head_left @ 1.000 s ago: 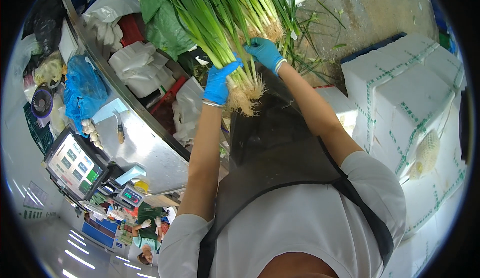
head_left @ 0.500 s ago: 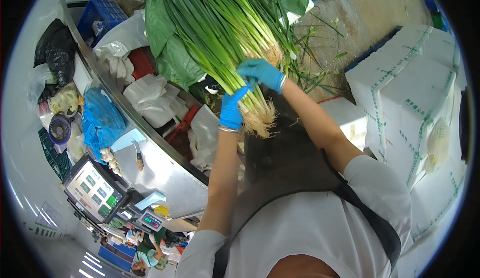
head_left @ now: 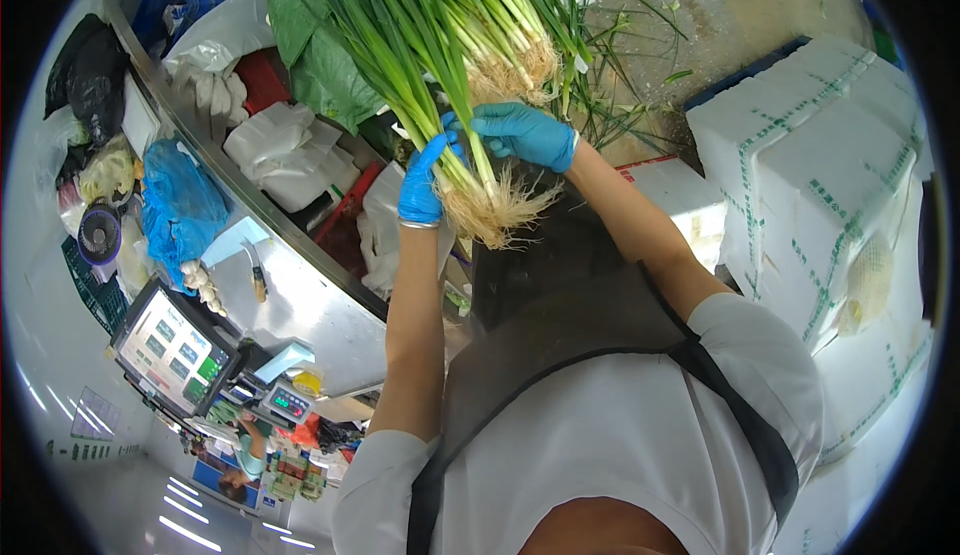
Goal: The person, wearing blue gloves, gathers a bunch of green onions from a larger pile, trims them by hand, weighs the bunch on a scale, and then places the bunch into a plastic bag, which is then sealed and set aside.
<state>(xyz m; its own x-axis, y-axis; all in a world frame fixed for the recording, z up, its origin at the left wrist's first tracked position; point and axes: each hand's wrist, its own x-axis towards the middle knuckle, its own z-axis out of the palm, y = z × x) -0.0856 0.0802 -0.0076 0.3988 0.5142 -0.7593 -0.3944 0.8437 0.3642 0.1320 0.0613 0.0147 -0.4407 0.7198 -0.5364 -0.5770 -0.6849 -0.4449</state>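
In my left hand [head_left: 424, 183], gloved in blue, is a bunch of scallions [head_left: 420, 90] with long green leaves and pale stalks. My fingers wrap round the stalks just above the stringy roots [head_left: 490, 210], which hang toward my apron. My right hand [head_left: 528, 136], in a teal-blue glove, has its fingers closed on a stalk at the right side of this bunch; the fingertips are partly hidden. Beyond my hands, another pile of scallions [head_left: 510, 50] lies with its roots toward me, on a green sheet [head_left: 335, 80].
White foam boxes [head_left: 800, 175] are stacked at my right. Loose leaf scraps [head_left: 630, 105] litter the floor ahead. A metal counter [head_left: 300, 315] on the left carries a knife [head_left: 257, 277], a touch screen [head_left: 180, 350] and a blue plastic bag [head_left: 185, 205]. Another person [head_left: 245, 460] appears far off at lower left.
Both hands and the held bunch have shifted left in the picture. My right hand has moved from across the stalks to the bunch's right side, where one stalk stands apart from the others.
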